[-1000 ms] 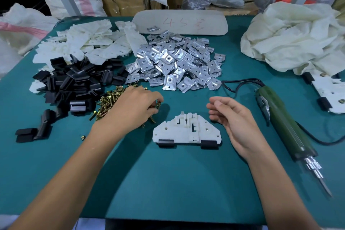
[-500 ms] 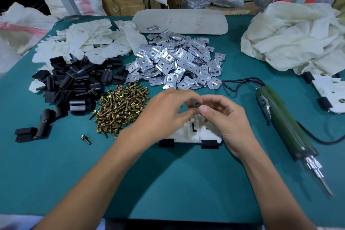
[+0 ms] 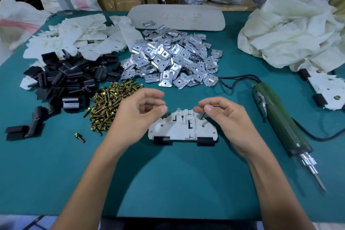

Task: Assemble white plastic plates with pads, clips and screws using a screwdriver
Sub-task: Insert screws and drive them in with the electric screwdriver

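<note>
Screw-placing step: the right hand has its grip pinched on a screw at the right hole of the white plate on the counter — the left hand is curled, contents unclear — next, seat it straight.

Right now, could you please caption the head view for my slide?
Right hand pinches a brass screw at the white plate; left hand hovers, screwdriver lies alongside.

The teal table carries heaps of white plastic plates, black pads, metal clips and brass screws, one stray screw, a plate fitted with two pads, a green electric screwdriver, crumpled cloth, a beige board
</note>
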`<state>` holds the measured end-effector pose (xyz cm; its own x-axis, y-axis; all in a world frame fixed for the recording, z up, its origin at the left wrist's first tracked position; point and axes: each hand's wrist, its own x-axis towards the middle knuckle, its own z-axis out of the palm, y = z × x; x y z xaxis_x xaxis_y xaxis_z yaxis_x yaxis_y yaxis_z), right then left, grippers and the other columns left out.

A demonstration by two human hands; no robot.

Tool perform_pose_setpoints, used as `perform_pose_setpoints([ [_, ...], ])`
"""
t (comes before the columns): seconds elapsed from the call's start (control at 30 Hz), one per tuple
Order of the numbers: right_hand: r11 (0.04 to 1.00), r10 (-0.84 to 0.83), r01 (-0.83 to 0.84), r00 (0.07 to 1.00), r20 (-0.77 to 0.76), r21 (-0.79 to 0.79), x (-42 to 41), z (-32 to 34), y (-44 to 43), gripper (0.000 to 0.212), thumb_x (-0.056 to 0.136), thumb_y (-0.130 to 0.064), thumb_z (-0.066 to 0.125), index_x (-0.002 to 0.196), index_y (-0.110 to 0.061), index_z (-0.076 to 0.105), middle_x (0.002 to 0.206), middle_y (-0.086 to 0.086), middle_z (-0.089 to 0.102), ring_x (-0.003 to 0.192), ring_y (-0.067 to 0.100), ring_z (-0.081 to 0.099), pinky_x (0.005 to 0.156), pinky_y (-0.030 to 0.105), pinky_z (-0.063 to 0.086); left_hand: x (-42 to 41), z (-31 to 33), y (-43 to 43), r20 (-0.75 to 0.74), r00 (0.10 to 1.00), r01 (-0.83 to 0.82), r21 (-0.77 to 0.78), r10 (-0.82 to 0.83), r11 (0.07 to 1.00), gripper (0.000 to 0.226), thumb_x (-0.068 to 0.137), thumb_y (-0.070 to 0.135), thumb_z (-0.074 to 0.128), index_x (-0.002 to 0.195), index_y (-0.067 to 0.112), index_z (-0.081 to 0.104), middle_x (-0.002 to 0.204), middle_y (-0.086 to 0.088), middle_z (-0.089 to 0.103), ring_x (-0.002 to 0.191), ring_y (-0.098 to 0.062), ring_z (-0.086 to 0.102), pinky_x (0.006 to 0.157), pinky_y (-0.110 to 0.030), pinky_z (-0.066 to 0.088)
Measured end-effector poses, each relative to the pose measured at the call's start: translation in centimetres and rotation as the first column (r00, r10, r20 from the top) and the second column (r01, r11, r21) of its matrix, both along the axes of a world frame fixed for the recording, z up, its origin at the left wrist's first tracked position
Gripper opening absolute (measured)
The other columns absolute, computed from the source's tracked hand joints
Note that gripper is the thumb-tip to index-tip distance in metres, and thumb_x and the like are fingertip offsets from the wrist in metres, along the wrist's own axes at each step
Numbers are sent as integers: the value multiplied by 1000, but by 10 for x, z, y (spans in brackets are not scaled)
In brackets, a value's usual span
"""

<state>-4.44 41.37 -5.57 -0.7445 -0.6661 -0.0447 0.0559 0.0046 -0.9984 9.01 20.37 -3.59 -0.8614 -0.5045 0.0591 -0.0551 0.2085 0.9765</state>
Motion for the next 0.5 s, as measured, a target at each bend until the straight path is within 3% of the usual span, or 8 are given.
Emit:
perform_pose_setpoints([
  [0.1,997,55,-55,998,12,59,-1,-1,4,13,104,-12,58,108,-15,71,104,7,80,110,15,73,98,33,55,9,-4,-4,-4,1000,1,89,0,996,29,85,8,78,105,27,70,99,1,76,89,-13,71,80,-22,56],
  [0.2,989,79,-74,996,-30,127,-2,-2,7,15,105,-10,57,109,-15,71,105,1,80,110,12,73,101,36,52,12,-7,-5,23,1000,-1,110,-1,994,29,85,4,77,107,22,69,99,-1,76,90,-14,71,82,-24,57],
  [0.33,976,65,-29,985,-161,217,2,-3,12,19,104,-15,60,110,-27,73,104,-12,79,99,-1,70,86,27,49,13,-10,-3,30,1000,-2,128,-2,992,30,84,-1,76,106,18,68,98,-2,76,86,-14,71,79,-22,57],
  [0.5,974,14,56,952,-306,218,11,-7,18,23,102,-16,63,108,-35,73,108,-13,77,105,1,70,89,16,50,14,-11,0,87,996,12,2,-12,1000,24,83,1,79,96,17,67,92,0,75,85,-11,70,77,-18,53],
])
